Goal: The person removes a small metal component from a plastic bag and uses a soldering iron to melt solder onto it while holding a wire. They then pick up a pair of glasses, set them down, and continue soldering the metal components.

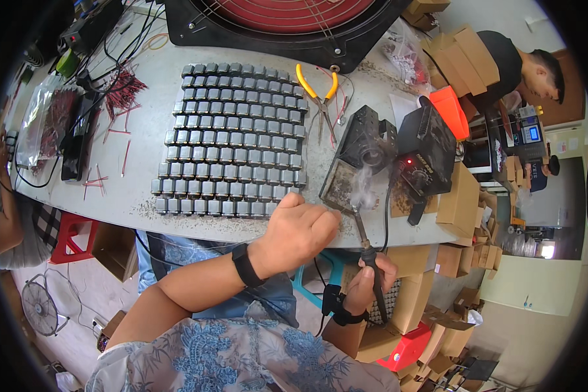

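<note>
My right hand (372,284) grips a soldering iron (367,256) by its dark handle, tilted with the metal tip pointing up. The tip is at the near edge of the soldering-iron stand's tray (341,186), and a wisp of smoke rises there. Just left of it, my left hand (297,228) is closed, its fingertips pressed together; what they hold, if anything, is hidden. That hand is over the near right corner of a block of small grey metal-cased parts (235,144), set in close rows on the table.
Beyond the parts lie yellow-handled pliers (319,98) and a large black-framed fan (268,23). A black soldering station (426,153) with a red light stands right. Red wires (124,91) lie left on the table (144,163). Cardboard boxes (460,202) and a person (503,68) are at right.
</note>
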Demonstrator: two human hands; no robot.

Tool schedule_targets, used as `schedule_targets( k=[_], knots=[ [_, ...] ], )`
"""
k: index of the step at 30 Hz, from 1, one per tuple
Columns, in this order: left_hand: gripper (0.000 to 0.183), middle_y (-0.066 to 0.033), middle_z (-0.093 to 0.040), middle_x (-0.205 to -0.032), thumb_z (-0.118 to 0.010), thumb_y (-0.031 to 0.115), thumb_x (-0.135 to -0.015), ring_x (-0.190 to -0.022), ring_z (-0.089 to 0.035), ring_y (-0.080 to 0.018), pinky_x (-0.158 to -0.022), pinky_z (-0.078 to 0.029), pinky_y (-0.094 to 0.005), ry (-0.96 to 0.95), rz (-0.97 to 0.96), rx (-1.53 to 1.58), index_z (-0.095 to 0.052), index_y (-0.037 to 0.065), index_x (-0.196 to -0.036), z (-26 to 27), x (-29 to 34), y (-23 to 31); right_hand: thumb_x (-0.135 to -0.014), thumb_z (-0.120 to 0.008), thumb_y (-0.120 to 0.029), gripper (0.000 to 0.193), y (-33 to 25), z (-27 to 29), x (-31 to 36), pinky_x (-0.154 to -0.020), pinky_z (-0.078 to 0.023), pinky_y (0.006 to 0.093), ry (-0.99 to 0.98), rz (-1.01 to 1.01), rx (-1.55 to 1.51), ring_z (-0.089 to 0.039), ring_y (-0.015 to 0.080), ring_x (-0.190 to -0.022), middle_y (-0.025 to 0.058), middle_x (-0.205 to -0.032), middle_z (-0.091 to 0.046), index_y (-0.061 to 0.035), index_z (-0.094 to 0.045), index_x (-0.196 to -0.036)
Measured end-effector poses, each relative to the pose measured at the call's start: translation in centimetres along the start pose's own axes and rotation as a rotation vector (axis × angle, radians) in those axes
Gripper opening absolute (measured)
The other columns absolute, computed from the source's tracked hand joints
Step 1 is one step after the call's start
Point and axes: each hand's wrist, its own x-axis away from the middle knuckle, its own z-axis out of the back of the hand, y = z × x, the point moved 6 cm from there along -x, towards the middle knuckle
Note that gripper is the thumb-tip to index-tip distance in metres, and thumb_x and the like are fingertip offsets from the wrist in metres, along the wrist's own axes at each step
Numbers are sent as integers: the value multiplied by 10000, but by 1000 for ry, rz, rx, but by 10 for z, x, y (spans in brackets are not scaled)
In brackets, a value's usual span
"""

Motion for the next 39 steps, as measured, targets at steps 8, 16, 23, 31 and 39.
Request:
schedule_targets(
  k=[8, 16, 23, 31, 39],
  knots=[
    [228, 11, -480, -600, -665, 32, -637, -515, -473, -145, -565, -323, -281, 19, 47, 11, -575, 81, -841, 4, -2, -1, -802, -620, -215, 274, 0, 2, 2, -672, -403, 326, -34, 66, 19, -481, 183, -712, 95, -793, -512, -43, -458, -940],
    [212, 13, -486, -615, -666, 48, -651, -527, -474, -151, -560, -315, -293, -53, 49, -11, -575, 93, -837, 3, -1, -2, -779, -616, -157, 249, -2, 3, 3, -698, -407, 332, -69, 91, 37, -485, 197, -750, 114, -858, -519, -49, -480, -957],
    [220, 16, -491, -622, -664, 47, -649, -537, -484, -149, -578, -326, -285, -32, 51, -4, -579, 88, -847, 1, 0, -4, -782, -609, -163, 257, -2, 2, 2, -685, -410, 324, -66, 108, 21, -487, 193, -747, 113, -846, -511, -42, -473, -963],
    [235, -6, -493, -650, -666, 26, -647, -568, -485, -159, -598, -327, -292, 62, 65, 4, -582, 69, -862, 7, -2, -2, -804, -580, -177, 255, 4, 12, 4, -655, -414, 308, 114, 13, -20, -485, 182, -710, 109, -823, -494, -20, -450, -958],
    [213, -10, -484, -638, -654, 1, -665, -559, -472, -168, -596, -328, -293, 77, 56, 38, -573, 50, -856, 9, -2, -1, -833, -569, -183, 246, -2, 8, 19, -639, -419, 329, 67, 172, 167, -490, 194, -686, 112, -809, -517, -21, -453, -977]
  ],
)
